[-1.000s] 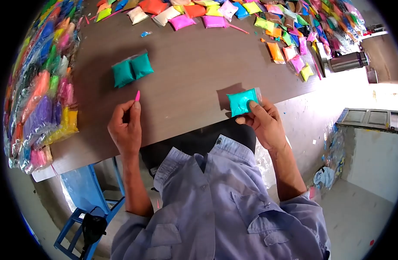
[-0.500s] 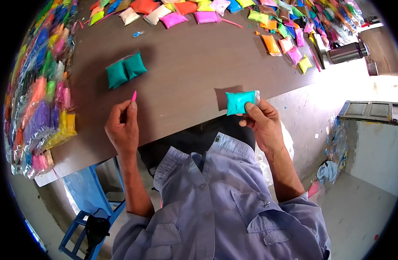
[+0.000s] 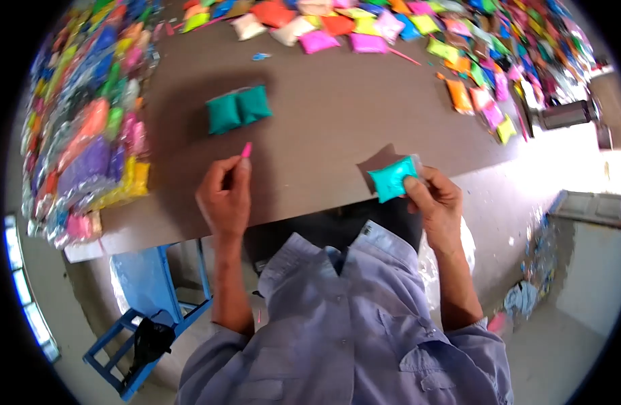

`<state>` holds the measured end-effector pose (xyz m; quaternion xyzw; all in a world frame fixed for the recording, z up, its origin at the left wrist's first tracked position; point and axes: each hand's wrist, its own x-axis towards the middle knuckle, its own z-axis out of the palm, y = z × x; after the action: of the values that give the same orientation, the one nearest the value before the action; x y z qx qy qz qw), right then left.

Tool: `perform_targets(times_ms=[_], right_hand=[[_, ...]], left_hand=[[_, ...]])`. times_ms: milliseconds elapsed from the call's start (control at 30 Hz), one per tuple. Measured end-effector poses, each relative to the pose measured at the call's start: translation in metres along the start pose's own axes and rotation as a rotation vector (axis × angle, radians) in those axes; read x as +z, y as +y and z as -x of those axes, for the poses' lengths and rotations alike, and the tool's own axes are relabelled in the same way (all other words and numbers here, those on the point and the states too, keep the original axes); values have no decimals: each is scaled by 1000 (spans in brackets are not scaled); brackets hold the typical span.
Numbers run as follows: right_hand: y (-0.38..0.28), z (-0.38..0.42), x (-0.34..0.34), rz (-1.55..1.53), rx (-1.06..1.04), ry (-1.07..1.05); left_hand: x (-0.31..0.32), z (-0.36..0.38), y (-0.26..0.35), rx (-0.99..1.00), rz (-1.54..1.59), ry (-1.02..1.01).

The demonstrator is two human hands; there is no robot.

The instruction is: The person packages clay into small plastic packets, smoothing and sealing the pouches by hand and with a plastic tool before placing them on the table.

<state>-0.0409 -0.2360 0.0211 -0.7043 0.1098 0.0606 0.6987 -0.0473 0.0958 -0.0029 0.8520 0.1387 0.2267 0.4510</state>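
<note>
My left hand (image 3: pixel 225 196) is closed in a pinch around a small pink pointed stick (image 3: pixel 247 150), whose tip pokes up past the fingers; the rest of it is hidden. Between thumb and fingers of my right hand (image 3: pixel 437 202) is a teal packet (image 3: pixel 393 179) in clear film, held tilted over the table's front edge. Two darker teal packets (image 3: pixel 239 110) lie side by side on the brown table (image 3: pixel 317 128), just beyond my left hand.
Bundles of colourful bagged packets (image 3: pixel 87 155) line the table's left side. Many loose packets (image 3: pixel 368 43) cover the far edge and right corner, near a metal flask (image 3: pixel 565 115). A blue chair (image 3: pixel 143 283) stands at lower left.
The whole view has shifted and turned slightly, with some blur. The teal packet in my right hand is now more tilted. Both hands keep their holds.
</note>
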Motion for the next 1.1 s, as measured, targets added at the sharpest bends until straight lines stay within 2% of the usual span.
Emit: perform_targets(times_ms=[267,433,600,933,1100], right_hand=[[-30,-45,48,153,-126,-134],[-65,-85,108,249,-208,-295],[-77,-137,167,267,-150,-541],[-78,-169,218,371,-23,-600],[-62,-185,223,430,-77,-615]], left_hand=[[-3,0,3,-5,208,133],[-5,-4,2,-61,276,147],[-11,-3,-1,-174,320,83],[-11,-3,-2,-169,363,95],[-12,-2,-4,-193,419,58]])
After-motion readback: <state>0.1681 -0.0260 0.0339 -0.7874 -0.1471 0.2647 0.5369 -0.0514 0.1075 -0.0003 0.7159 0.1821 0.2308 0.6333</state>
